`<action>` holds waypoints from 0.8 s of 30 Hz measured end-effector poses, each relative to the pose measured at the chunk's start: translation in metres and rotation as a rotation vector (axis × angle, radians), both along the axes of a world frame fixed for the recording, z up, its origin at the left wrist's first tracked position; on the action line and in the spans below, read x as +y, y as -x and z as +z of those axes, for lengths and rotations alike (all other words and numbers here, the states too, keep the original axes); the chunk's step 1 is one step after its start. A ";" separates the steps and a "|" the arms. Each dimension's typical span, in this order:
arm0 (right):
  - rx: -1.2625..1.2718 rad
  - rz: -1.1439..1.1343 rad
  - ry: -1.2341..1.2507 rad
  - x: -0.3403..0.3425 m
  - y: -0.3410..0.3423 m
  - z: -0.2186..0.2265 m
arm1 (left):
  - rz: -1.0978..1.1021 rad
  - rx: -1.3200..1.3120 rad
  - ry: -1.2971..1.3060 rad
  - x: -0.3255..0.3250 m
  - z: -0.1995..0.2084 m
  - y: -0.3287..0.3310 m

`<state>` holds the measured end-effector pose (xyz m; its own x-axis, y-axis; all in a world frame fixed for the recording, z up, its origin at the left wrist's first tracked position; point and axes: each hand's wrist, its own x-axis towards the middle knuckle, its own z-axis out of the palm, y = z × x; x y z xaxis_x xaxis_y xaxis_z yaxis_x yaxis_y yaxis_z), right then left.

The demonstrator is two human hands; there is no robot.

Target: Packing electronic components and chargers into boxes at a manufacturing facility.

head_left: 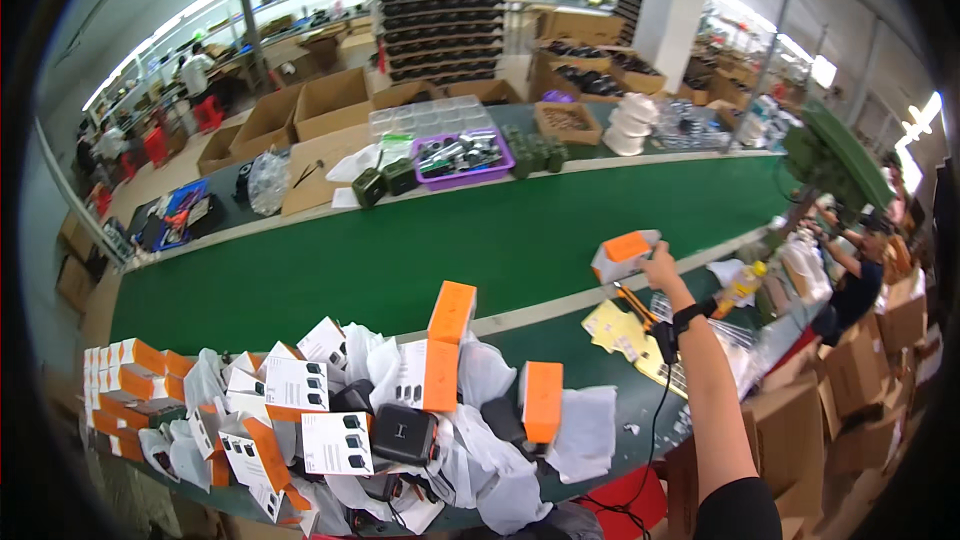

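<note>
My right hand (658, 268) reaches far out to the right, its fingers closed on the near right end of a small orange and white box (622, 252). That box is at the near edge of the green conveyor belt (400, 240); whether it rests there or is held just above, I cannot tell. A black band circles my right wrist. My left hand is out of view. Nearer to me lies a heap of orange and white boxes (297, 382), white plastic bags (495, 440) and a black square device (404, 434).
Stacked boxes (130, 380) stand at the left. Beside my right forearm are yellow sheets (622, 335), a yellow bottle (742, 285) and a black cable (655, 430). Across the belt sits a purple basket (460, 160) of parts. Another person (850, 275) works at the far right.
</note>
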<state>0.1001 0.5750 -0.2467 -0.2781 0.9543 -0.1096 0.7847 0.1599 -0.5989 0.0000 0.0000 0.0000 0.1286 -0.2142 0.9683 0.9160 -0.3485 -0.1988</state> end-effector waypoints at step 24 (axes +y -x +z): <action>-0.063 0.980 0.072 -0.252 -0.061 0.027 | -0.232 -0.390 1.857 0.214 -0.227 0.022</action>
